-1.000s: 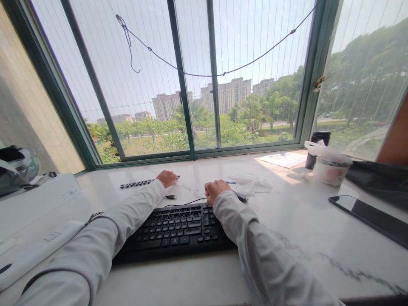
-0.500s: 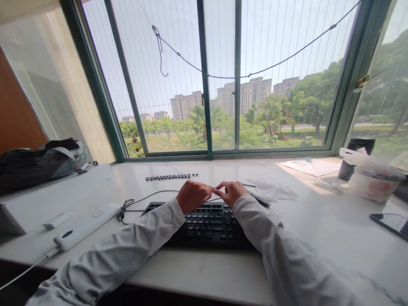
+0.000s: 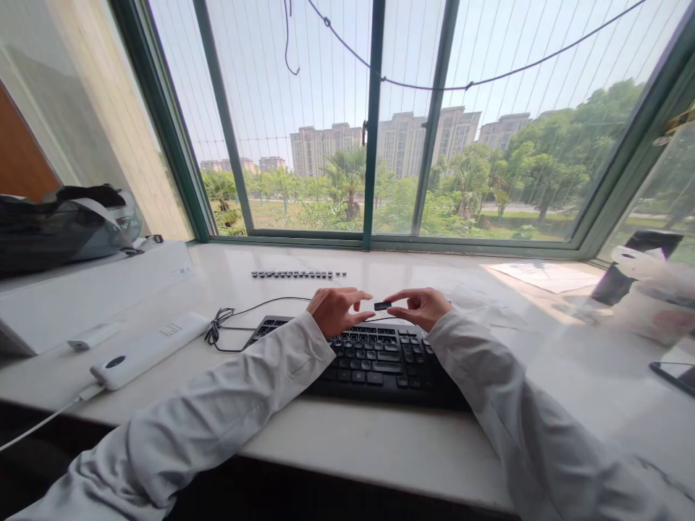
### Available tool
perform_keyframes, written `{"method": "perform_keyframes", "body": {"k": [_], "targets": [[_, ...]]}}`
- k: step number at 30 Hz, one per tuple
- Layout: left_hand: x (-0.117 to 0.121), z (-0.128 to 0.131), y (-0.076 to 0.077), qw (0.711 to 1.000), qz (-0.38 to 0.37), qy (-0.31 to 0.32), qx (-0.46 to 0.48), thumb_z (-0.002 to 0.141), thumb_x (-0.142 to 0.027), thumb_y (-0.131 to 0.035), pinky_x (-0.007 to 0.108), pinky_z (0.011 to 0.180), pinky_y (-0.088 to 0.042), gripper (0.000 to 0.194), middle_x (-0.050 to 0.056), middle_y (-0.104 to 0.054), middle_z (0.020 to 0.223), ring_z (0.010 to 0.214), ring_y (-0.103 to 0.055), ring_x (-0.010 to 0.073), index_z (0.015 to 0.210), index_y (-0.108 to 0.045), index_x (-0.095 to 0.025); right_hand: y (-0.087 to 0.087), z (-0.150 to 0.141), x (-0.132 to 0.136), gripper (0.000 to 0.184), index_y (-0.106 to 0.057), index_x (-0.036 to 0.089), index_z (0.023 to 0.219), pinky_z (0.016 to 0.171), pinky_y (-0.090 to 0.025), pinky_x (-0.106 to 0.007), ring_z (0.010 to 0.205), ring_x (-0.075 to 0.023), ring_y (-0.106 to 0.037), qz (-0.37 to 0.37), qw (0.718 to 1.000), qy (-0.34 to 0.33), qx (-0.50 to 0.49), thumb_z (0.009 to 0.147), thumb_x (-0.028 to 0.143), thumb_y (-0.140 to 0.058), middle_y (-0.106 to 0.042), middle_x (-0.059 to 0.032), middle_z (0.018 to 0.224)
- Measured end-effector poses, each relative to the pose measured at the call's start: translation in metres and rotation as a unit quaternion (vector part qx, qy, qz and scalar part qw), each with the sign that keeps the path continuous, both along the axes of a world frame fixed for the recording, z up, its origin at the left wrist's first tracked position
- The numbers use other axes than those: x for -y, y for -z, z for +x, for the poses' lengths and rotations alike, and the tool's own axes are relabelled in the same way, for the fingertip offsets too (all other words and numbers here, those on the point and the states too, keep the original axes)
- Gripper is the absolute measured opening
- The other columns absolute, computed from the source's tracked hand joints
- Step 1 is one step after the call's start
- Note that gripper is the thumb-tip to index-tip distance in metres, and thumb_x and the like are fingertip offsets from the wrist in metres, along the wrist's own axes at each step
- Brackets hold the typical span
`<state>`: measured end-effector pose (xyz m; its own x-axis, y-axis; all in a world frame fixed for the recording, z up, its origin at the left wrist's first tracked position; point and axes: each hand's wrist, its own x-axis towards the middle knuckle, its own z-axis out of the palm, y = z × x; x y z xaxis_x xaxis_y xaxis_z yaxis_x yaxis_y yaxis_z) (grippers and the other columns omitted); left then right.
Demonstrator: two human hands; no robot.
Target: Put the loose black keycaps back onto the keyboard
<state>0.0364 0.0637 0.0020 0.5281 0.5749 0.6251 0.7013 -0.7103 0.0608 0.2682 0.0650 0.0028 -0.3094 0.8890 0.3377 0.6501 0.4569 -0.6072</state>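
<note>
Over the far edge of a black keyboard [image 3: 374, 362] my two hands meet. My right hand [image 3: 420, 307] pinches a small black keycap [image 3: 382, 306] between thumb and fingers. My left hand [image 3: 337, 310] is beside it with thumb and fingers curled toward the keycap, its fingertips just short of it or touching it; I cannot tell which. A row of loose black keycaps [image 3: 297, 274] lies on the white sill farther back. The keyboard's cable [image 3: 228, 322] coils to the left.
A white power strip [image 3: 146, 351] and a white box [image 3: 81, 297] with a dark bag [image 3: 59, 224] on it are at the left. At the right are papers [image 3: 543, 275], a white bagged cup [image 3: 646, 304], a dark bottle [image 3: 613, 278] and a phone [image 3: 676, 376].
My left hand came back from the keycap row to meet my right hand over the keyboard. The right hand now holds a keycap up. The view has swung left and down.
</note>
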Motion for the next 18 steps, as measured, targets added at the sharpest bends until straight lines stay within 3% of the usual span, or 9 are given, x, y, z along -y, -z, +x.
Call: {"method": "perform_keyframes", "body": {"k": [4, 9, 12, 15, 18], "targets": [[0.001, 0.000, 0.000, 0.997, -0.015, 0.066, 0.026, 0.083, -0.045, -0.064, 0.025, 0.082, -0.049, 0.034, 0.000, -0.071, 0.107, 0.094, -0.068, 0.0169, 0.110, -0.068, -0.024, 0.001, 0.003, 0.000, 0.052, -0.075, 0.021, 0.103, 0.049, -0.014, -0.027, 0.048, -0.0082, -0.021, -0.016, 1.000, -0.020, -0.005, 0.070, 0.061, -0.066, -0.025, 0.0082, 0.048], [0.002, 0.004, 0.006, 0.993, -0.034, 0.107, 0.038, 0.086, -0.035, -0.062, 0.024, 0.085, -0.050, 0.022, -0.001, -0.074, 0.101, 0.094, -0.069, 0.0154, 0.103, -0.071, -0.024, 0.004, 0.006, -0.003, 0.054, -0.074, 0.021, 0.105, 0.048, -0.015, -0.026, 0.047, -0.0082, -0.022, -0.045, 0.998, -0.041, 0.022, 0.072, 0.062, -0.064, -0.023, 0.0086, 0.048], [0.000, 0.005, 0.010, 0.991, -0.058, 0.117, 0.029, 0.084, -0.034, -0.065, 0.023, 0.083, -0.050, 0.019, -0.001, -0.074, 0.098, 0.093, -0.069, 0.0155, 0.099, -0.073, -0.025, 0.003, 0.006, -0.004, 0.054, -0.073, 0.022, 0.105, 0.049, -0.023, -0.024, 0.049, -0.0085, -0.032, -0.056, 0.995, -0.056, 0.062, 0.071, 0.063, -0.064, -0.039, 0.0065, 0.050], [0.000, 0.006, 0.013, 0.987, -0.102, 0.118, 0.034, 0.083, -0.035, -0.065, 0.022, 0.079, -0.050, 0.018, 0.000, -0.075, 0.094, 0.089, -0.070, 0.0159, 0.095, -0.076, -0.027, 0.002, 0.006, -0.003, 0.047, -0.074, 0.024, 0.101, 0.055, -0.032, -0.023, 0.056, -0.0093, -0.042, -0.044, 0.992, -0.057, 0.100, 0.072, 0.060, -0.063, -0.059, 0.0018, 0.066], [0.001, 0.010, 0.016, 0.980, -0.154, 0.116, 0.057, 0.082, -0.036, -0.067, 0.020, 0.072, -0.049, 0.018, 0.001, -0.076, 0.088, 0.083, -0.070, 0.0155, 0.092, -0.077, -0.026, 0.000, 0.007, -0.002, 0.040, -0.076, 0.025, 0.096, 0.057, -0.034, -0.023, 0.060, -0.0102, -0.044, -0.044, 0.987, -0.057, 0.142, 0.073, 0.056, -0.063, -0.066, -0.0003, 0.075]]}}
